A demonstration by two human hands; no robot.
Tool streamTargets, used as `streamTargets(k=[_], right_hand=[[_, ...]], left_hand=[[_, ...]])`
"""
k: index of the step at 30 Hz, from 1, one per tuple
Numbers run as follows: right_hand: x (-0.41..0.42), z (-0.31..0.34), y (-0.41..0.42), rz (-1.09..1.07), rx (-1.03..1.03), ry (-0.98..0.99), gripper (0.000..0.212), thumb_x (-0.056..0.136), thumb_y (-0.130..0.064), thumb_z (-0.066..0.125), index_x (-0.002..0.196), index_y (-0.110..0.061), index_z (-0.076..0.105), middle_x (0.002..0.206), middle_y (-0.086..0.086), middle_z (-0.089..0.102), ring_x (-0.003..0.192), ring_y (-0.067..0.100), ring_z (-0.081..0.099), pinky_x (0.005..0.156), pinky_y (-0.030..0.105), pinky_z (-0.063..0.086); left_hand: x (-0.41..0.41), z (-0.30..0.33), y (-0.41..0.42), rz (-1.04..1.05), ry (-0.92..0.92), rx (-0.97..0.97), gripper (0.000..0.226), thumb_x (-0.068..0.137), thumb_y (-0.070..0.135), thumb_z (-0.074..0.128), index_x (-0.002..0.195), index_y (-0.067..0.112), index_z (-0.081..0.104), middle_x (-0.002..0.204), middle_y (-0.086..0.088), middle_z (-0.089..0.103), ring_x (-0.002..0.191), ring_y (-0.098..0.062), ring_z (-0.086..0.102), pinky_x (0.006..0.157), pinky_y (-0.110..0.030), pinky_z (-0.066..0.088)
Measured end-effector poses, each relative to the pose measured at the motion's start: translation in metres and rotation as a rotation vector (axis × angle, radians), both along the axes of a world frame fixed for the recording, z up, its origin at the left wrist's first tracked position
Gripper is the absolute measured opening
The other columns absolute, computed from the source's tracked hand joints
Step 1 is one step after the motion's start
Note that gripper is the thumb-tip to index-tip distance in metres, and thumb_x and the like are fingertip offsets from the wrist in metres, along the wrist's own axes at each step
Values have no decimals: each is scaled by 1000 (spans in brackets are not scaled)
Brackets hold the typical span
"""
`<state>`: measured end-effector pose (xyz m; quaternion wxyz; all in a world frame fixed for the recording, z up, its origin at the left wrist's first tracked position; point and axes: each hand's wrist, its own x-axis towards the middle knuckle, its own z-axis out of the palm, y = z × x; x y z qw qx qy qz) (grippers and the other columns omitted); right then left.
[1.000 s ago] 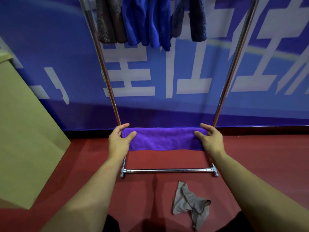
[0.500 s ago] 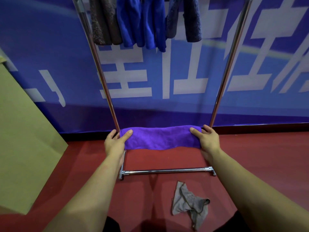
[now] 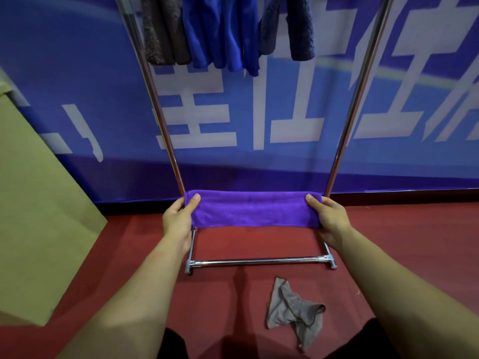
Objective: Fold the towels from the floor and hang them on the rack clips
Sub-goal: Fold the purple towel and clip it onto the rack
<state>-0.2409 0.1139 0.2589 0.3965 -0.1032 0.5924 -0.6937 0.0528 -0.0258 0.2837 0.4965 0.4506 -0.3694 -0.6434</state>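
A purple towel (image 3: 252, 209), folded into a long flat band, is stretched between my two hands above the red floor. My left hand (image 3: 178, 218) pinches its left end, thumb on top. At the other end my right hand (image 3: 329, 218) grips it the same way. The band hangs just in front of the metal rack (image 3: 259, 262), between its two uprights. A crumpled grey towel (image 3: 293, 310) lies on the floor near my knees. At the top of the rack hang a brown-grey towel (image 3: 162, 32), a blue towel (image 3: 223, 35) and a dark grey towel (image 3: 295, 27); the clips are out of frame.
A blue banner wall (image 3: 259, 120) with white characters stands right behind the rack. A large cardboard sheet (image 3: 39, 203) leans at the left. The rack's low crossbar lies on the red floor (image 3: 401, 229) between me and the wall.
The purple towel has come up off the floor and now hangs taut between my hands, folded narrower. Both hands rose slightly and kept their grip on its ends.
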Motion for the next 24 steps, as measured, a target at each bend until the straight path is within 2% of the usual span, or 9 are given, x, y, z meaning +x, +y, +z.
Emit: streamTargets(k=[3, 7, 10, 12, 14, 16, 19, 24], right_hand=[[-2, -12, -2, -15, 121, 111, 27, 86, -7, 76, 110, 2, 69, 105, 22, 72, 90, 31, 68, 93, 50, 56], [-1, -19, -1, 47, 272, 372, 43, 78, -6, 83, 117, 0, 65, 104, 14, 70, 94, 23, 67, 97, 41, 54], [9, -13, 0, 200, 185, 429, 44, 79, -5, 83, 119, -4, 64, 108, 14, 71, 102, 22, 68, 97, 32, 54], [19, -7, -1, 328, 131, 473, 42, 79, -5, 82, 117, -6, 66, 110, 12, 71, 100, 17, 69, 89, 20, 56], [29, -3, -2, 450, 96, 484, 41, 78, -3, 83, 115, -10, 67, 113, 10, 71, 97, 12, 69, 83, 16, 56], [37, -2, -3, 534, 75, 481, 43, 77, 0, 82, 116, -9, 66, 115, 10, 71, 99, 12, 69, 85, 19, 57], [47, 1, -4, 643, 66, 497, 48, 77, 3, 81, 120, -7, 63, 117, 12, 69, 107, 17, 66, 95, 22, 54], [63, -2, -7, 833, 106, 574, 50, 74, -7, 86, 116, -20, 65, 122, 5, 69, 115, 18, 64, 107, 31, 48]], left_hand=[[-3, 0, 1, 1, -176, -171, 15, 87, 18, 79, 100, 14, 75, 99, -10, 78, 89, -22, 73, 82, -31, 60], [-14, 9, 6, -154, -447, -493, 10, 83, 19, 82, 90, 22, 76, 81, 8, 75, 75, -3, 65, 76, -24, 54], [-23, 9, 10, -391, -682, -645, 14, 80, 24, 85, 91, 26, 77, 88, 8, 75, 84, -8, 69, 84, -29, 54], [-25, 7, 10, -497, -849, -699, 15, 78, 30, 85, 92, 30, 77, 92, 8, 74, 90, -10, 69, 89, -34, 52], [-24, 9, 11, -569, -958, -712, 17, 77, 35, 84, 92, 31, 78, 92, 13, 76, 91, -5, 69, 91, -33, 52], [-20, 15, 12, -628, -992, -703, 16, 76, 37, 85, 89, 31, 78, 87, 17, 76, 85, 2, 68, 87, -31, 54], [-16, 25, 17, -694, -993, -728, 16, 75, 35, 87, 87, 30, 78, 86, 16, 75, 84, 3, 68, 85, -31, 54], [-18, 39, 26, -710, -853, -736, 17, 73, 35, 88, 86, 31, 79, 85, 17, 76, 84, 1, 70, 83, -26, 54]])
